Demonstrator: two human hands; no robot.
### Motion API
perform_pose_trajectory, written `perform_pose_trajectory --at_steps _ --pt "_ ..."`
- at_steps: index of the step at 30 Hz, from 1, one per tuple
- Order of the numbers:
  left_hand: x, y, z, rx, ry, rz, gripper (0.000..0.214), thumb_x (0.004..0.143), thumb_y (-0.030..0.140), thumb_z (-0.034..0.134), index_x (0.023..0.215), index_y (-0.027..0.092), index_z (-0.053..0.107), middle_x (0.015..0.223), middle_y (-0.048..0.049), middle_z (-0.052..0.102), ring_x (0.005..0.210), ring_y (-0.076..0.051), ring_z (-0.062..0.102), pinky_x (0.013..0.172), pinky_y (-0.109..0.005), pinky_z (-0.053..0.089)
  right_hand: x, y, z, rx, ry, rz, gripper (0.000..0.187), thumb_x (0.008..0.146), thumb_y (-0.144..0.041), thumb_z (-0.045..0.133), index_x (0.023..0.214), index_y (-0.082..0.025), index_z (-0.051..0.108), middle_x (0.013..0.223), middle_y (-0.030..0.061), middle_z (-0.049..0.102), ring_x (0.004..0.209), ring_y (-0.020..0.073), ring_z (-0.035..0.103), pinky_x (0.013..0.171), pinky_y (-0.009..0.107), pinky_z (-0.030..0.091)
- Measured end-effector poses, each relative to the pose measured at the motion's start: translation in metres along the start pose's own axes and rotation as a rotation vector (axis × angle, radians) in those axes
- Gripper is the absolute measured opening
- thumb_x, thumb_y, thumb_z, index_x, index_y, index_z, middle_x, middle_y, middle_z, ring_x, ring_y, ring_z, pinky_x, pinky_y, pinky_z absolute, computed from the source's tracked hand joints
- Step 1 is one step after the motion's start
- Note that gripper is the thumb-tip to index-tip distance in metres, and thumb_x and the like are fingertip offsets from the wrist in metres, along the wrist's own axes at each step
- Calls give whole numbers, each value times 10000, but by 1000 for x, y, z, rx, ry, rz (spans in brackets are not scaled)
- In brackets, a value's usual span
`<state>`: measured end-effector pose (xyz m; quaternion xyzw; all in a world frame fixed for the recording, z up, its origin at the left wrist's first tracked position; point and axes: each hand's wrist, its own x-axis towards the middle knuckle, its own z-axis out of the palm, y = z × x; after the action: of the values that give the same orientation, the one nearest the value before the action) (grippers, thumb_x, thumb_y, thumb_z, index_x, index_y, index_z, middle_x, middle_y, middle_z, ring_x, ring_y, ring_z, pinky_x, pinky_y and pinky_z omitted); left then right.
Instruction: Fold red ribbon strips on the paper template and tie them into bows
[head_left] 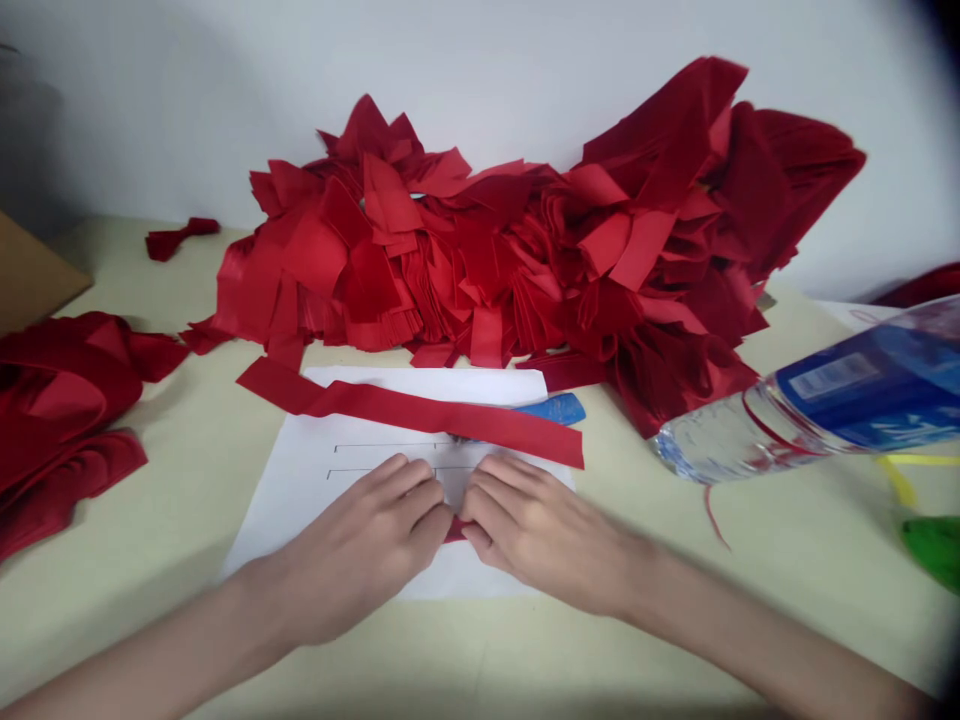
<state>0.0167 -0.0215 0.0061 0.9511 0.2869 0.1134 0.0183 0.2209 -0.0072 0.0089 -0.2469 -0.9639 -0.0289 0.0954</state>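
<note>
My left hand (375, 535) and my right hand (529, 520) meet almost knuckle to knuckle over a white paper sheet (274, 530). Both are closed, pinching a small piece of red ribbon (455, 530) that shows only in the gap between them; the rest of it is hidden by my fingers. Just beyond my knuckles, a longer red ribbon strip (420, 412) lies slantwise across the paper. Thin black ruled lines are drawn on the sheet. A blue tool handle (553, 408) pokes out from under the strip; its kind is mostly hidden.
A big heap of cut red ribbon pieces (480, 260) lines the wall. More red ribbon (67, 400) lies at the left, near a cardboard box edge (34, 265). At the right, a clear plastic bottle (757, 435) with a blue label lies on its side, with a green object (934, 545) nearby.
</note>
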Motion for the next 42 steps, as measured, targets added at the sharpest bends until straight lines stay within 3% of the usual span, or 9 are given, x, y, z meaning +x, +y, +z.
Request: perform_pose_trajectory --at_steps 6,14,17,22,28,36,42 --pt "-14 7 7 232 170 205 159 840 36 484 830 119 619 797 -78 626 739 -219 509 639 -365 384 -9 -5 3 -144 112 -164 192 885 -79 452 737 -143 555 722 28 549 703 176 509 677 328 413" --pt "-21 12 8 205 168 170 219 868 28 429 830 109 629 814 -80 620 779 -215 504 643 -365 367 -14 -5 3 -159 203 -315 236 910 -87 420 776 -130 610 826 54 631 792 178 556 698 328 413" --pt "-21 14 9 206 136 157 196 864 39 446 843 112 627 842 -74 615 807 -225 491 643 -372 355 -19 -5 2 -121 161 -277 221 908 -96 443 789 -120 628 858 60 642 836 186 557 725 333 418" --pt "-19 15 11 130 134 102 167 841 22 479 792 124 601 834 -64 603 810 -220 481 632 -364 336 -17 -9 1 3 143 -95 185 898 -159 518 746 -146 624 771 19 616 822 171 535 734 324 419" --pt "-10 11 15 -21 170 -23 193 858 43 488 714 148 560 702 -6 554 755 -180 473 603 -334 310 -9 -10 0 106 113 29 219 914 -245 503 773 -142 633 748 36 603 767 166 507 737 319 425" --pt "-2 7 9 -239 189 -137 217 906 112 465 754 155 613 731 -6 623 794 -174 498 667 -330 369 -7 -10 9 34 163 33 233 900 -172 471 734 -128 628 698 42 585 712 169 482 678 317 422" --pt "1 5 -4 -313 109 -216 120 827 144 566 848 205 667 819 -17 642 887 -203 507 752 -361 424 -5 -10 12 27 177 25 224 895 -151 472 730 -124 622 698 43 578 713 169 482 673 319 419"
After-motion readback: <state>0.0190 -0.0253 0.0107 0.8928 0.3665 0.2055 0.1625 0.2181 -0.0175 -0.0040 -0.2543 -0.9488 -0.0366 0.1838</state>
